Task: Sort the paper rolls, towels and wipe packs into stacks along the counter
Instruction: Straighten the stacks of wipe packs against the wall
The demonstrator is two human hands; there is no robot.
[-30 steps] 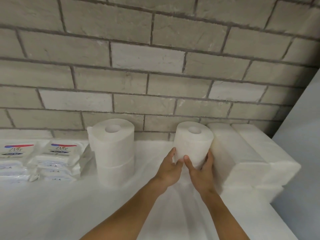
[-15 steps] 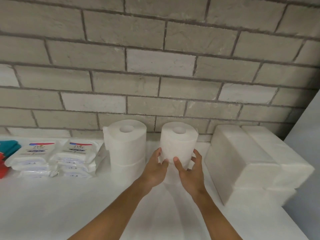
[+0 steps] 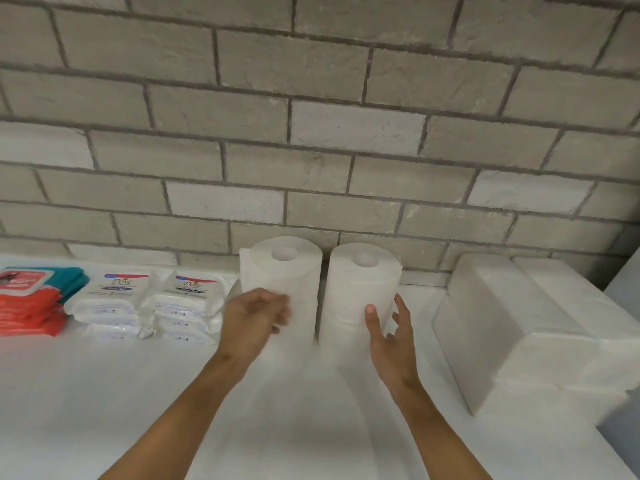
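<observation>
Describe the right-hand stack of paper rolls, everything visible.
The right stack of paper rolls is plain white soft paper, two rolls standing upright one on the other, the open core facing up. It stands on the white counter near the brick wall, a narrow gap apart from the left stack. The right hand is open in front of it, thumb tip at its side.

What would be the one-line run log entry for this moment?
step: paper rolls | right roll stack: beside left roll stack, apart | left hand: open | right hand: open, thumb at roll | counter
</observation>
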